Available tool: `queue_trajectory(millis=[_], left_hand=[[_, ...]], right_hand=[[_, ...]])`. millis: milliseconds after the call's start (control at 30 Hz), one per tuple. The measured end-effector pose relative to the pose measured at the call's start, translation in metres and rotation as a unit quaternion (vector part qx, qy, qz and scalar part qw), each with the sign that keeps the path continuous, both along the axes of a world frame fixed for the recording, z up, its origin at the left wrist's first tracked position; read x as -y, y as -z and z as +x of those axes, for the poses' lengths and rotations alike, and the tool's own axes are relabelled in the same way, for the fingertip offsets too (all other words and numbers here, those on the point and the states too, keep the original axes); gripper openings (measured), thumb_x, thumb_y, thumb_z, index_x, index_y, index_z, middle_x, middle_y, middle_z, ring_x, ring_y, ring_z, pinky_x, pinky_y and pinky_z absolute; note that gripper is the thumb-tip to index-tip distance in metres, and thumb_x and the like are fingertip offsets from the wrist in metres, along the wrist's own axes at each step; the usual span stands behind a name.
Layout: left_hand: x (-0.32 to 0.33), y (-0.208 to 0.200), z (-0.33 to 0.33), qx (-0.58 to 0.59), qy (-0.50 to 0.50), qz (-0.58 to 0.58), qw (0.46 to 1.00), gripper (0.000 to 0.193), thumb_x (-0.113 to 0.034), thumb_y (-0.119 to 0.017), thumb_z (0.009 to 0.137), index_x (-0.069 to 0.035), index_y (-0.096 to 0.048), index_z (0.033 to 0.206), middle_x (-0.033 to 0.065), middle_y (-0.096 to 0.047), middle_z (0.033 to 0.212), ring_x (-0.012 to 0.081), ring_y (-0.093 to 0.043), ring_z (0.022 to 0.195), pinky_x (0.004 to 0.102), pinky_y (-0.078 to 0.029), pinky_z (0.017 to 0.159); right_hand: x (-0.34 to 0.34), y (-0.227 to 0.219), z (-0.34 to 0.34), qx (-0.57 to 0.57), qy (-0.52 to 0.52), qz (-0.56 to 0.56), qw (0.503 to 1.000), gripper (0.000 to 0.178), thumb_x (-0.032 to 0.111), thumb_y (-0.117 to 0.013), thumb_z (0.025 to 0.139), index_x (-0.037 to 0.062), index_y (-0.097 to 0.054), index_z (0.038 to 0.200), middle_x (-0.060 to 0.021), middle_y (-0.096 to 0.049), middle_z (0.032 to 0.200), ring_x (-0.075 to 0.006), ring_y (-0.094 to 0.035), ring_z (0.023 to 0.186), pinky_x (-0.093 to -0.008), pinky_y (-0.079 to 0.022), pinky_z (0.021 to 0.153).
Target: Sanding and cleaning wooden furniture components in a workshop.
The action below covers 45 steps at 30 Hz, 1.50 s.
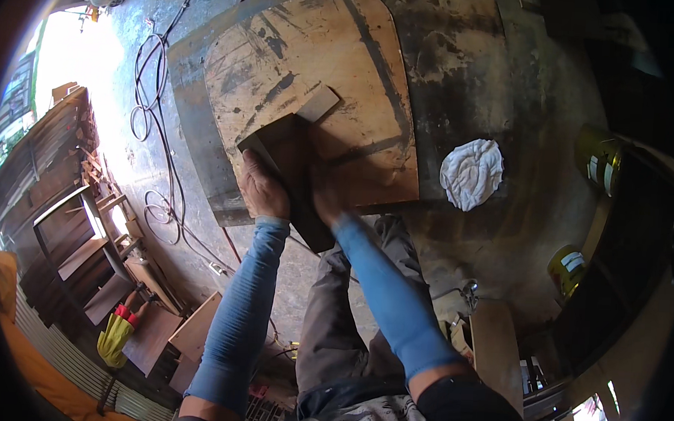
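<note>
A long, dark brown wooden piece (302, 175) with flat faces lies at a slant between my hands, over a worn plywood sheet (284, 50). My left hand (264, 188) grips its left edge, fingers closed against the side. On the opposite side is my right hand (328, 199), close to the piece's right face; motion smears it, and its fingers are hidden in shadow. Past the far end of the dark piece, a small light wooden block (320, 104) rests on the plywood.
A crumpled white cloth (472, 173) lies right of the plywood. Looped cables (160, 120) run along the floor at left, near stacked wooden frames (80, 237) and a yellow-and-red bundle (119, 333). Two yellowish cans (568, 266) stand at right.
</note>
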State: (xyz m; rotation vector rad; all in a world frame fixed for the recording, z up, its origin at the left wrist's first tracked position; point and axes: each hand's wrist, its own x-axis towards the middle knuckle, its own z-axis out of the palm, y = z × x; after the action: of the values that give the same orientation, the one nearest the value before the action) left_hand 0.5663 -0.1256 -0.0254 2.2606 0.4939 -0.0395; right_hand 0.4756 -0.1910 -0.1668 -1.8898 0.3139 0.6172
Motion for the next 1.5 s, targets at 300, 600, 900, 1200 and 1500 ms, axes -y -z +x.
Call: queue_trajectory(millis=[300,600,900,1200,1500], left_hand=[[0.007,0.002,0.001,0.011,0.026,-0.063,0.998,0.066,-0.044,-0.024,0.111,0.010,-0.062,0.120,0.0220,-0.070,0.109,0.0340,-0.065,0.097,0.0396,-0.048,0.092],[-0.007,0.020,-0.006,0.067,0.073,0.040,0.994,0.056,-0.037,-0.032,0.111,0.010,-0.057,0.129,0.0288,-0.067,0.112,0.0397,-0.064,0.106,0.0390,-0.047,0.093],[-0.038,0.010,0.004,0.022,0.014,0.040,0.999,0.062,-0.038,-0.030,0.111,0.015,-0.055,0.130,0.0293,-0.064,0.125,0.0319,-0.061,0.113,0.0362,-0.044,0.101],[-0.114,0.084,0.009,0.127,0.198,0.294,0.926,0.054,-0.020,-0.035,0.102,0.011,-0.041,0.145,0.0283,-0.052,0.143,0.0419,-0.056,0.127,0.0420,-0.044,0.108],[-0.010,0.033,-0.065,0.147,0.153,0.054,0.976,0.085,-0.028,-0.077,0.080,0.009,-0.039,0.147,0.0283,-0.050,0.143,0.0379,-0.046,0.134,0.0451,-0.032,0.116]], right_hand=[[0.034,-0.113,0.103,0.262,0.122,0.019,0.957,0.048,0.038,-0.041,0.105,0.0010,-0.058,0.131,-0.0207,-0.056,0.140,-0.0378,-0.055,0.127,-0.0452,-0.045,0.106],[0.053,-0.050,-0.011,-0.086,-0.103,0.047,0.990,0.050,0.031,-0.039,0.103,0.0018,-0.046,0.143,-0.0254,-0.053,0.139,-0.0382,-0.056,0.122,-0.0465,-0.042,0.107],[0.026,-0.122,-0.085,0.111,0.121,0.065,0.984,0.047,0.020,-0.040,0.106,0.0022,-0.040,0.149,-0.0237,-0.051,0.145,-0.0341,-0.057,0.125,-0.0383,-0.048,0.104],[0.058,-0.223,-0.093,0.065,0.149,0.299,0.940,0.032,0.019,-0.054,0.098,-0.0028,-0.058,0.120,-0.0198,-0.065,0.099,-0.0347,-0.064,0.101,-0.0448,-0.048,0.092],[0.194,-0.108,-0.174,0.108,0.332,-0.344,0.872,0.049,0.042,-0.065,0.094,0.0035,-0.056,0.065,-0.0231,-0.060,0.065,-0.0438,-0.058,0.057,-0.0501,-0.045,0.052]])
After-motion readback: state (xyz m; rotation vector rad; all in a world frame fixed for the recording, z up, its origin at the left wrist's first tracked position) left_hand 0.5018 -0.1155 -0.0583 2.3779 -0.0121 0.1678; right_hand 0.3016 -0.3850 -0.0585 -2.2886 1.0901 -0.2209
